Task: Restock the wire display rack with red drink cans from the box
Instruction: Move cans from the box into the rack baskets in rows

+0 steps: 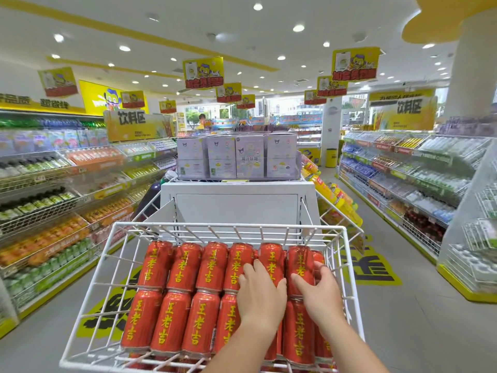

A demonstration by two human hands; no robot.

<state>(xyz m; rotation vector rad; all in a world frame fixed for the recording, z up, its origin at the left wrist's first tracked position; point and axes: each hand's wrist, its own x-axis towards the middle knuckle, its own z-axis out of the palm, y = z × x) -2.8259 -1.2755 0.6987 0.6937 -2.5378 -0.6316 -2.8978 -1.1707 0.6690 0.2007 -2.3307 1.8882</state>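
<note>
A white wire display rack (113,267) stands right in front of me, filled with two rows of red drink cans (185,267) lying with yellow lettering up. My left hand (262,294) lies on the cans near the middle right, fingers spread over a can in the far row. My right hand (318,292) curls round the far-row can (300,261) second from the right edge, thumb on its left side. The box is not in view.
Behind the rack stands a white display unit (236,205) topped with lilac cartons (236,157). Drink shelves line the aisle on the left (53,197) and right (403,179). Yellow bottles (330,195) slope down at the rack's right.
</note>
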